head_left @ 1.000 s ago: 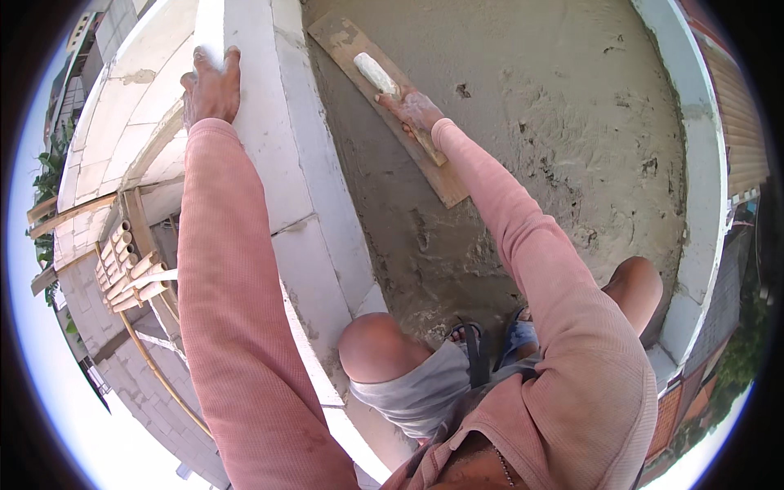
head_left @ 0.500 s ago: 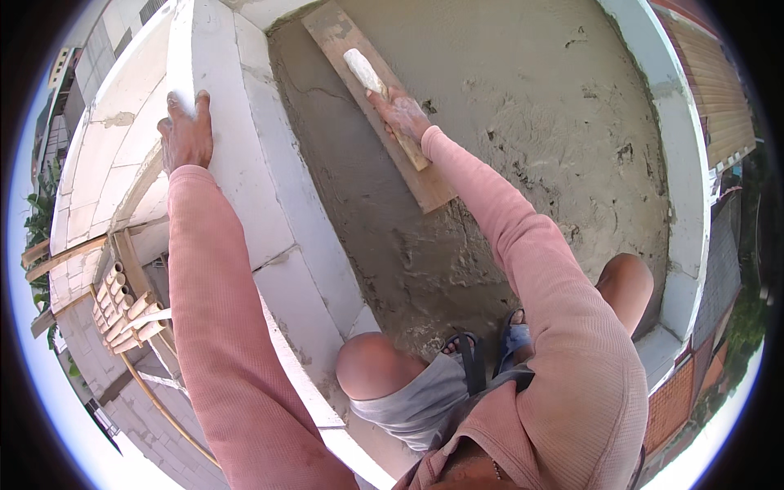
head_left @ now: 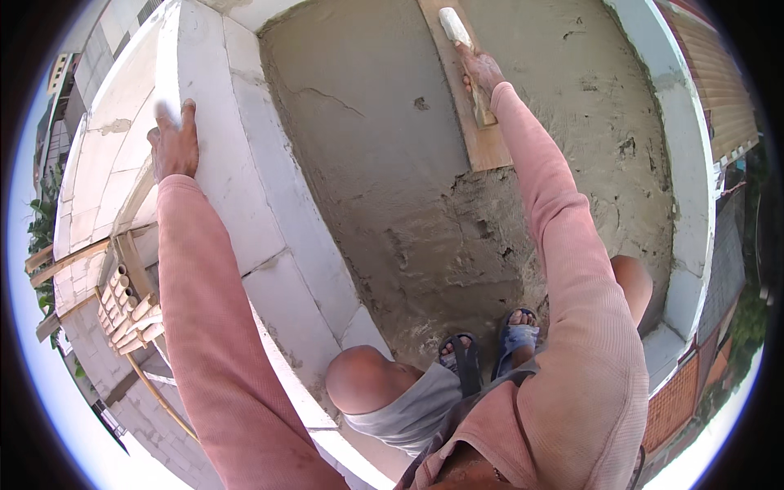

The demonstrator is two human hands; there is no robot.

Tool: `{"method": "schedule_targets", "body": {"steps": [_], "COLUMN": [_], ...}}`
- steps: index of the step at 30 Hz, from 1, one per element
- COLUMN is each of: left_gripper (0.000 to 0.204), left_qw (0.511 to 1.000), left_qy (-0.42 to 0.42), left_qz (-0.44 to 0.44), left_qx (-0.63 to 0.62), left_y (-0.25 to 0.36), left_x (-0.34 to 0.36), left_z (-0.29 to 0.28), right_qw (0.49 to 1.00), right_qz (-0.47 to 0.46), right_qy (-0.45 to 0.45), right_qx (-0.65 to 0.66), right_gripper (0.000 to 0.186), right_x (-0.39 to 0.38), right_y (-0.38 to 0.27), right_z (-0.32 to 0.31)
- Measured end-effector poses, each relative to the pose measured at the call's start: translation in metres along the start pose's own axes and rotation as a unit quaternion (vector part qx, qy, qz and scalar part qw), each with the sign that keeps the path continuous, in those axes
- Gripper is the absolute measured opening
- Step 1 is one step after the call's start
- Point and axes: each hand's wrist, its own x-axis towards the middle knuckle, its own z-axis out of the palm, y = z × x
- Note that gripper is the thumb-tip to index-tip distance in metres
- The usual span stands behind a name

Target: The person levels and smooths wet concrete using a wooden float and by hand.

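Note:
My left hand (head_left: 175,143) grips the top edge of a white block wall (head_left: 268,298) on the left, fingers bent over it. My right hand (head_left: 480,69) holds the pale, crusted handle (head_left: 453,24) of a long wooden float (head_left: 486,151), which lies flat on wet grey mortar (head_left: 343,180) in the upper middle. Left of the float the mortar looks fairly smooth; nearer my feet and to the right it is rough and pitted. My sandalled feet (head_left: 514,331) rest on the mortar at the bottom, between the low walls.
A curved white block wall (head_left: 686,163) borders the right, with corrugated roofing (head_left: 727,106) outside. Beyond the left wall are lower blockwork, wooden planks (head_left: 65,261) and a bundle of bamboo poles (head_left: 131,314). Foliage (head_left: 41,212) shows at both rims.
My right hand has swept the float to the right and farther forward, uncovering smoother mortar where it was. My left hand stays on the wall, appearing a little lower and farther left in view.

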Motion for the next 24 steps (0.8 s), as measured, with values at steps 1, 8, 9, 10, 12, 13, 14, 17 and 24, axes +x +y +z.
{"method": "schedule_targets", "body": {"steps": [1, 8, 9, 10, 12, 13, 14, 17, 24], "left_gripper": [0.087, 0.084, 0.084, 0.084, 0.084, 0.084, 0.084, 0.085, 0.088], "left_qw": [1.000, 1.000, 1.000, 1.000, 1.000, 1.000, 1.000, 1.000, 1.000], "left_qy": [0.001, 0.018, 0.015, 0.015, 0.014, 0.017, 0.018, 0.019, 0.017], "left_qz": [0.004, 0.005, 0.002, 0.000, 0.000, 0.003, 0.008, 0.015, 0.005], "left_qx": [0.001, 0.017, 0.018, 0.014, 0.004, 0.001, -0.003, -0.002, -0.004], "left_y": [0.005, -0.005, -0.008, -0.012, -0.007, -0.005, -0.001, 0.001, -0.016], "left_x": [0.000, 0.002, 0.002, 0.002, 0.003, 0.003, 0.003, 0.008, 0.015], "left_z": [-0.001, 0.001, 0.000, -0.001, 0.001, 0.002, 0.005, 0.016, 0.006], "right_qw": [0.999, 0.992, 0.989, 0.985, 0.975, 0.962, 0.958, 0.969, 0.981], "right_qz": [0.026, 0.033, 0.042, 0.051, 0.063, 0.075, 0.075, 0.079, 0.024], "right_qy": [0.019, 0.101, 0.122, 0.141, 0.174, 0.203, 0.198, 0.179, -0.124], "right_qx": [0.030, 0.064, 0.074, 0.085, 0.125, 0.168, 0.193, 0.149, -0.149], "right_gripper": [0.065, 0.072, 0.074, 0.076, 0.079, 0.081, 0.085, 0.088, 0.079], "right_x": [0.004, -0.022, -0.035, -0.043, -0.039, -0.035, -0.026, 0.002, -0.059], "right_y": [0.011, 0.075, 0.081, 0.084, 0.093, 0.096, 0.098, 0.098, 0.017], "right_z": [-0.017, -0.131, -0.136, -0.137, -0.148, -0.154, -0.166, -0.169, -0.065]}}
